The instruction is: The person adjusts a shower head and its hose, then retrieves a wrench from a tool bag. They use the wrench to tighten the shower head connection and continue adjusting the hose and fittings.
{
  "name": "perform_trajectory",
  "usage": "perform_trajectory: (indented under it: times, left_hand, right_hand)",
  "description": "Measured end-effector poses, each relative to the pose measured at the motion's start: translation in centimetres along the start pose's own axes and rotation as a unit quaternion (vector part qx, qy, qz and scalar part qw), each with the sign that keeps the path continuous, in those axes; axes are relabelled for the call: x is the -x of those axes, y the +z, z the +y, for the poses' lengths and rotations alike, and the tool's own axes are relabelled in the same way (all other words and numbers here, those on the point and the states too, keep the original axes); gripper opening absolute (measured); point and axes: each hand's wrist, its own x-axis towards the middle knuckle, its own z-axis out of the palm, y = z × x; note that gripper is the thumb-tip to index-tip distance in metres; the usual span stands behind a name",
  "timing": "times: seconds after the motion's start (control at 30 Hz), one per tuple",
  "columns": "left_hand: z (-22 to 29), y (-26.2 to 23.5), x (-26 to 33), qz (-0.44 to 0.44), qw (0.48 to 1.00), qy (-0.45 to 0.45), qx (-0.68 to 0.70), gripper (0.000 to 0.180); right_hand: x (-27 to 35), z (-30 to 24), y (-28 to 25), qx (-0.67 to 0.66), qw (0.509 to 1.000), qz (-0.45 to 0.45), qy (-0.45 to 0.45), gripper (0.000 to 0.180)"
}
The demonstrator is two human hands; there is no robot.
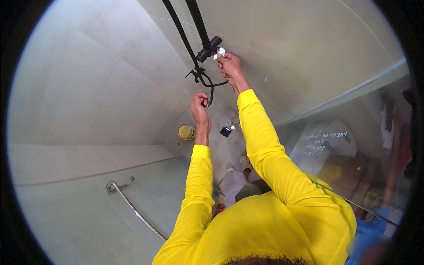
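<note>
A black shower fixture hangs along the tiled wall, with a thick riser pipe (197, 22), a cylindrical mixer body (209, 49) and a thin black hose (211, 95) looping below. My right hand (231, 71) is closed on a bright silvery-white piece (219, 53) held against the right side of the mixer body; most of that piece is covered by the fingers. Lower and to the left, my left hand (200, 106) has its fingers curled round the hanging part of the hose. A small black hand-spray holder (194, 75) sits on the hose line between the hands and the mixer.
On the floor stand a round yellowish tin (186, 131) and a dark square piece (225, 131). A glass panel with a curved metal handle (137, 212) is at lower left. Another glass pane (324, 137) with white handwriting is at right. My shoe (245, 163) shows below.
</note>
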Motion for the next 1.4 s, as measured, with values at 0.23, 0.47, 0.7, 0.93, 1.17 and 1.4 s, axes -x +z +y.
perform_trajectory:
  times: [0.23,0.47,0.7,0.93,1.17,1.4]
  left_hand:
    - [-0.4,-0.2,0.4,0.005,1.0,-0.007,0.007,0.019]
    - [-0.4,-0.5,0.6,0.02,1.0,-0.006,0.019,0.019]
    - [1.1,-1.8,1.0,0.033,0.999,0.012,0.023,0.018]
    - [2.0,-2.8,1.6,0.038,0.999,0.009,0.003,0.018]
    - [1.3,-2.6,1.0,0.024,1.0,-0.001,0.015,0.019]
    - [1.2,0.8,-1.4,0.01,1.0,0.019,0.02,0.013]
  right_hand:
    - [0.3,0.9,0.4,0.005,0.999,0.02,-0.031,0.02]
    - [-0.1,4.1,3.5,-0.109,0.985,0.085,-0.101,0.02]
    - [-1.2,6.4,8.7,-0.247,0.953,0.118,-0.129,0.017]
    - [-4.0,8.4,12.8,-0.204,0.958,0.134,-0.15,0.028]
    - [-3.3,10.1,10.1,-0.151,0.968,0.05,-0.194,0.036]
    - [6.9,10.6,1.0,0.089,0.976,0.138,-0.146,0.029]
